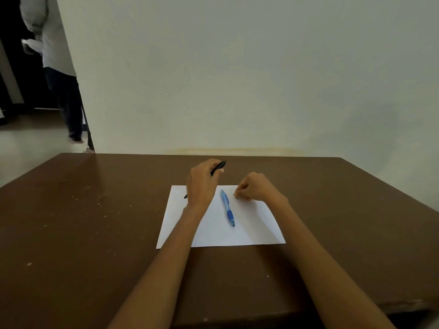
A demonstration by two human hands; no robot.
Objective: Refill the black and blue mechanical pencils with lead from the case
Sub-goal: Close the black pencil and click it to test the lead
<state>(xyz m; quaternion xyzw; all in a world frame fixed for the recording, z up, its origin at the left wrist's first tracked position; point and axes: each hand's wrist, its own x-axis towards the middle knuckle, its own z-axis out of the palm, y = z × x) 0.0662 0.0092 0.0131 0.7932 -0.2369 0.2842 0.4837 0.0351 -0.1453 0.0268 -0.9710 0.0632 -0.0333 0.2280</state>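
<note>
My left hand point(202, 184) grips the black mechanical pencil point(219, 166), whose top end sticks out past the fingers to the upper right while its tip shows below the hand on the left. The blue mechanical pencil point(227, 208) lies on a white sheet of paper point(213, 231), tip toward me. My right hand point(255, 187) rests on the paper's far right part with fingers curled; the fingertips pinch together near the paper, and whatever they hold is too small to make out. The lead case is hidden from view.
The paper lies on a brown table point(95, 222) pushed against a pale wall point(237, 79). At the far left, beyond the table's corner, a person point(59, 67) stands in a doorway.
</note>
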